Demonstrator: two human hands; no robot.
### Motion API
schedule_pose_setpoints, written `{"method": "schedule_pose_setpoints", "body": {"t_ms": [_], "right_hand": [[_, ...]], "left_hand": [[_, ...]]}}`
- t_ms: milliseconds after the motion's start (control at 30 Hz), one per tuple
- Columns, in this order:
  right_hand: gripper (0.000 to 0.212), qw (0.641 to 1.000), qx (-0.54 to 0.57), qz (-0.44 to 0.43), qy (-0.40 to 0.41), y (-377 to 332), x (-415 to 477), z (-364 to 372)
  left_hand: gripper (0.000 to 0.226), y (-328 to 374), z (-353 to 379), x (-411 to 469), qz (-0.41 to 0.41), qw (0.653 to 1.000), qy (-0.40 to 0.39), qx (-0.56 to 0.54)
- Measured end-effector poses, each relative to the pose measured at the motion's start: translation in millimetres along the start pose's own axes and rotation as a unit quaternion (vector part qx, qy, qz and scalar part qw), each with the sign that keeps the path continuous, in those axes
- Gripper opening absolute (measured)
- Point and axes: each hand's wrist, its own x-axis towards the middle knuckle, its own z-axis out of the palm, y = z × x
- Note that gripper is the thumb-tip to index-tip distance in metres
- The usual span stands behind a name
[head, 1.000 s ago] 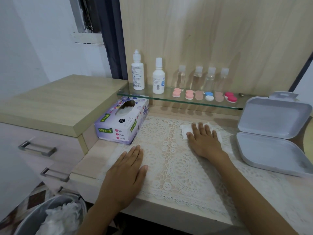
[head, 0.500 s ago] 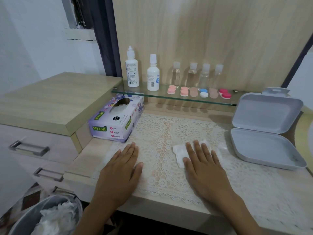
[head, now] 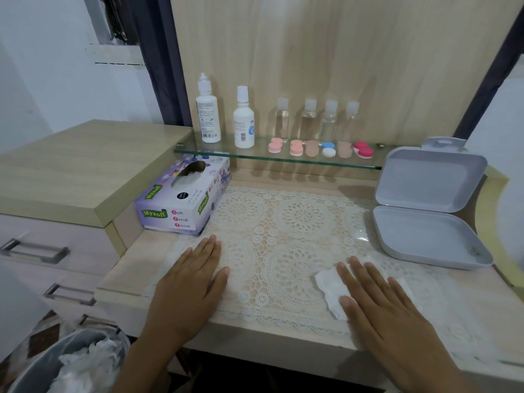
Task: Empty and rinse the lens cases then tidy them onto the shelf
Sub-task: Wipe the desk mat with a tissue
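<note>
Lens cases (head: 328, 149) stand in a row of six along the front of the glass shelf (head: 255, 157), all capped: two pink, two beige, one blue and white, one red. Just behind them stand four small clear bottles (head: 309, 120), and to the left of those stand two taller white bottles (head: 208, 117). No case is left on the table (head: 127, 276) or in the grey box (head: 431, 239), which lies open at the right with its lid up and nothing in it that we can see.

Below the shelf we press a white tissue (head: 330, 287) flat on the lace mat (head: 297, 219) with our right hand (head: 380, 307). Its fingers (head: 365, 276) are straight and slightly spread, pinching nothing. Our left hand (head: 192, 282) lies palm down on the near left part of the mat, fingers straight and close together, thumb out, holding nothing. A tissue box (head: 181, 199) sits just beyond it, and a bin (head: 37, 361) with crumpled tissues stands below the table's edge.

We judge the task nearly finished. The tidying onto the shelf looks done, and probably the emptying and rinsing too, though we cannot tell whether the cases are dry inside. What seems left is wiping the mat, dropping the tissue in the bin, and perhaps closing the box.
</note>
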Motion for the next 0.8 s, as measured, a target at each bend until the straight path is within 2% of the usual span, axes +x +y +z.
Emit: {"method": "schedule_pose_setpoints", "body": {"t_ms": [200, 300, 367, 433, 533, 600, 633, 733, 800], "right_hand": [[0.074, 0.997, 0.027, 0.066, 0.023, 17, -11, -6], [0.061, 0.993, 0.034, 0.113, 0.026, 10, -5, -4], [0.069, 0.989, 0.037, 0.137, 0.029, -2, 2, -1], [0.086, 0.989, 0.038, 0.138, 0.046, -14, 9, 5], [0.094, 0.991, 0.040, 0.110, 0.062, -26, 18, 16], [0.101, 0.993, 0.038, 0.094, 0.063, -27, 20, 18], [0.098, 0.993, 0.044, 0.088, 0.064, -25, 19, 17], [0.071, 0.994, 0.064, 0.072, 0.060, -12, 14, 12], [0.071, 0.995, 0.040, 0.068, 0.060, 1, 10, 10]], "left_hand": [[0.073, 0, 1, 0, -0.002, 0.999, 0.029, -0.021], [0.077, 0, 2, -1, -0.012, 0.998, 0.040, -0.038], [0.078, 1, 1, -2, -0.024, 0.998, 0.034, -0.042], [0.072, 1, 0, -4, -0.019, 0.998, 0.026, -0.047], [0.052, 0, -1, -4, -0.001, 0.999, 0.013, -0.047], [0.055, -1, -1, -2, 0.003, 0.999, -0.004, -0.051], [0.057, -2, 0, -2, 0.003, 0.998, -0.007, -0.055], [0.057, -5, 2, -1, 0.004, 0.997, -0.015, -0.079], [0.058, -6, 3, -1, 0.003, 0.996, -0.014, -0.091]]}}
